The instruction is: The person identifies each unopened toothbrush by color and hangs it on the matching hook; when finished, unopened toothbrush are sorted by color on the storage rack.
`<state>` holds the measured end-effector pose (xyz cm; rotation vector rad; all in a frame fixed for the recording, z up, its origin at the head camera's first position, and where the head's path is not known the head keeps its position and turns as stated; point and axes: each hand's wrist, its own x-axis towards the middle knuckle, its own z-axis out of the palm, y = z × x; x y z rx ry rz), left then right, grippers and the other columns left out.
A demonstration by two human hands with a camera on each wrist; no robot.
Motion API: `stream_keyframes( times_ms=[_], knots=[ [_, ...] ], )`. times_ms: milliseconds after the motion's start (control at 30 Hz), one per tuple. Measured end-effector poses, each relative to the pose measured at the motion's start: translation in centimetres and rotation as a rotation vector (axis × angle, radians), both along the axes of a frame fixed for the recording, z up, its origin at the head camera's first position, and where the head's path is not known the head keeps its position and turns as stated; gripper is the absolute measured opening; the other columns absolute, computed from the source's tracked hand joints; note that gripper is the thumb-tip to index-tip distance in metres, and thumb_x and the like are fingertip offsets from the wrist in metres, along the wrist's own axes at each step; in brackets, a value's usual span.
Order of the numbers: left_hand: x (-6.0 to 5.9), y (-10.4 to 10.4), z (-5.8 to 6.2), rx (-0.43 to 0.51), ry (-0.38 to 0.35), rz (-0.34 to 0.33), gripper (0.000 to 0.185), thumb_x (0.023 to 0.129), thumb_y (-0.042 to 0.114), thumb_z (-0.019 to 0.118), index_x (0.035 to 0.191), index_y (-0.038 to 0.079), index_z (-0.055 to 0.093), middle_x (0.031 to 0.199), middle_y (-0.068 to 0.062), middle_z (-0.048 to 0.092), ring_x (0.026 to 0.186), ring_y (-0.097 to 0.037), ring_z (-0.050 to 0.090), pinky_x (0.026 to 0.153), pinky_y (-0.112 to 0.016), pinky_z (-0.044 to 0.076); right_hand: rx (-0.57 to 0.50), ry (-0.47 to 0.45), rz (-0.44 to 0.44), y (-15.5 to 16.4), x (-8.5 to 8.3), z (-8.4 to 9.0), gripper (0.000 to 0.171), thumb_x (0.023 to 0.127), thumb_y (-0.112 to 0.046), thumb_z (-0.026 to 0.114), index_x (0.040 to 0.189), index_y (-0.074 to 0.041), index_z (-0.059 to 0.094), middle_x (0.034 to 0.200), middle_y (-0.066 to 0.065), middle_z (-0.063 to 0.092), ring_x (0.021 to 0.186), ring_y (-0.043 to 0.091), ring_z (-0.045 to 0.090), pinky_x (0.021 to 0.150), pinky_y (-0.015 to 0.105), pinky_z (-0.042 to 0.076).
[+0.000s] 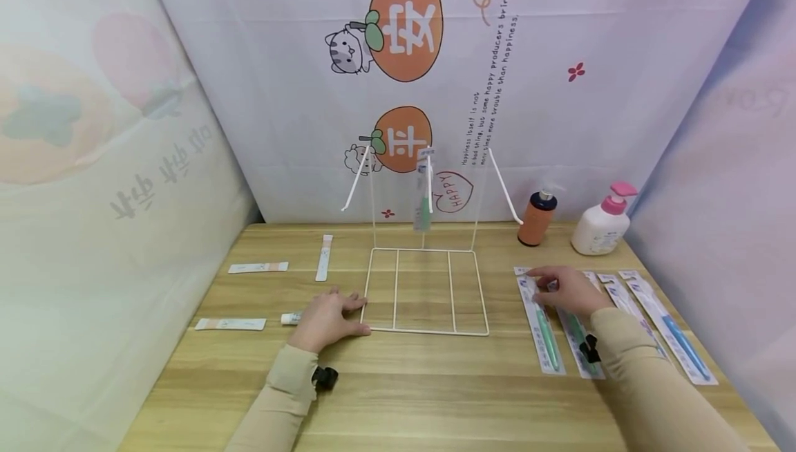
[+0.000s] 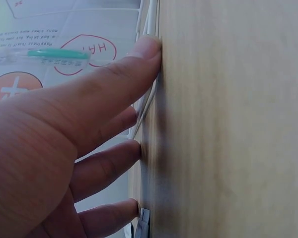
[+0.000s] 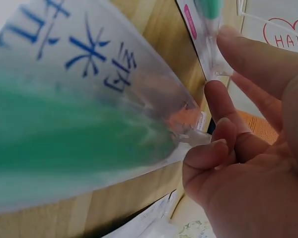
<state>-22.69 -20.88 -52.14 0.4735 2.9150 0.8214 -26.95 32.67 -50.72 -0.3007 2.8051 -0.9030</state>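
Observation:
My left hand (image 1: 329, 317) rests at the front left corner of the white wire rack (image 1: 425, 332), with fingers spread and thumb at the front wire. Beside this hand lies a small white-capped tube (image 1: 290, 318), partly hidden. My right hand (image 1: 572, 289) is at the top end of the leftmost packaged toothbrush (image 1: 544, 334), which has a green handle. In the right wrist view, thumb and index finger pinch around that pack's end, the other fingers bent. A second green packaged toothbrush (image 3: 79, 129) lies under this hand. Another packaged toothbrush (image 1: 424, 196) hangs on the rack's middle hook.
Right of my right arm lie more packaged toothbrushes, one with a blue handle (image 1: 684, 341). An orange bottle (image 1: 537, 220) and a white pump bottle (image 1: 600, 229) stand at the back right. Several slim white sachets (image 1: 231, 324) lie on the left of the wooden table (image 1: 423, 397).

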Motion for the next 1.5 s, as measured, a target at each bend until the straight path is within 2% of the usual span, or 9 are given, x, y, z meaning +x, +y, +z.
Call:
stream_keyframes(
  times_ms=[367, 667, 800, 967, 1033, 1100, 1233, 1300, 1500],
  knots=[
    [0.1, 0.1, 0.0, -0.004, -0.002, 0.0, 0.065, 0.084, 0.05, 0.092, 0.141, 0.024, 0.075, 0.149, -0.003, 0.065, 0.152, -0.053, 0.037, 0.118, -0.073, 0.034, 0.057, -0.043, -0.058, -0.4, -0.7, -0.6, 0.055, 0.098, -0.032, 0.083, 0.143, -0.004, 0.07, 0.125, 0.02, 0.071, 0.104, 0.029, 0.066, 0.093, 0.056, 0.056],
    [0.1, 0.0, 0.1, 0.012, -0.011, 0.014, 0.066, 0.084, 0.049, 0.092, 0.142, 0.023, 0.074, 0.149, -0.003, 0.065, 0.153, -0.052, 0.036, 0.119, -0.072, 0.035, -0.039, 0.03, -0.111, -0.9, 0.1, 0.4, 0.051, 0.102, -0.032, 0.078, 0.145, -0.006, 0.069, 0.134, 0.024, 0.07, 0.111, 0.034, 0.068, 0.089, 0.05, 0.059],
    [0.1, 0.0, 0.1, 0.011, -0.01, 0.017, 0.066, 0.084, 0.049, 0.093, 0.141, 0.023, 0.074, 0.149, -0.003, 0.065, 0.153, -0.052, 0.036, 0.118, -0.072, 0.035, -0.104, 0.06, -0.131, -1.1, 0.4, 0.7, 0.052, 0.103, -0.03, 0.076, 0.148, -0.006, 0.065, 0.139, 0.026, 0.067, 0.117, 0.04, 0.068, 0.094, 0.054, 0.059],
    [0.2, 0.0, 0.1, 0.004, -0.007, 0.013, 0.066, 0.084, 0.05, 0.092, 0.142, 0.023, 0.074, 0.148, -0.002, 0.065, 0.153, -0.052, 0.037, 0.118, -0.071, 0.036, -0.183, 0.154, -0.108, -1.5, 0.6, 1.1, 0.047, 0.104, -0.021, 0.076, 0.146, -0.003, 0.064, 0.137, 0.028, 0.068, 0.122, 0.045, 0.067, 0.099, 0.058, 0.058],
    [0.1, 0.1, 0.1, 0.003, -0.007, 0.013, 0.066, 0.084, 0.05, 0.092, 0.142, 0.023, 0.074, 0.148, -0.002, 0.065, 0.153, -0.052, 0.037, 0.118, -0.071, 0.036, -0.208, 0.179, -0.098, -1.9, 0.6, 1.4, 0.046, 0.103, -0.021, 0.077, 0.144, -0.003, 0.064, 0.135, 0.026, 0.069, 0.122, 0.043, 0.067, 0.1, 0.052, 0.059],
    [0.1, 0.0, 0.1, 0.003, -0.009, 0.015, 0.066, 0.084, 0.049, 0.093, 0.142, 0.023, 0.074, 0.148, -0.002, 0.065, 0.153, -0.052, 0.037, 0.119, -0.071, 0.035, -0.233, 0.192, -0.09, -2.3, 0.6, 1.7, 0.045, 0.103, -0.021, 0.077, 0.143, -0.004, 0.065, 0.134, 0.023, 0.069, 0.122, 0.038, 0.066, 0.099, 0.039, 0.059],
    [0.2, 0.1, 0.2, 0.005, -0.01, 0.017, 0.066, 0.084, 0.048, 0.093, 0.141, 0.022, 0.074, 0.148, -0.003, 0.065, 0.153, -0.052, 0.037, 0.119, -0.071, 0.035, -0.287, 0.232, -0.092, -3.1, 0.4, 2.2, 0.042, 0.103, -0.019, 0.078, 0.141, -0.005, 0.066, 0.134, 0.021, 0.067, 0.11, 0.031, 0.066, 0.087, 0.018, 0.055],
    [0.3, 0.1, 0.2, 0.008, -0.01, 0.017, 0.066, 0.084, 0.048, 0.093, 0.141, 0.022, 0.074, 0.148, -0.003, 0.066, 0.152, -0.052, 0.037, 0.119, -0.071, 0.035, -0.317, 0.268, -0.092, -3.5, 0.3, 2.4, 0.04, 0.103, -0.017, 0.078, 0.14, -0.005, 0.066, 0.134, 0.022, 0.066, 0.105, 0.028, 0.066, 0.082, 0.015, 0.054],
    [0.3, 0.1, 0.2, 0.017, -0.005, 0.017, 0.065, 0.083, 0.048, 0.093, 0.141, 0.022, 0.075, 0.147, -0.004, 0.066, 0.152, -0.053, 0.038, 0.119, -0.071, 0.034, -0.425, 0.372, -0.073, -5.0, 0.5, 3.1, 0.039, 0.101, -0.009, 0.079, 0.138, -0.004, 0.067, 0.129, 0.022, 0.065, 0.094, 0.018, 0.066, 0.072, 0.017, 0.055]
  ],
)
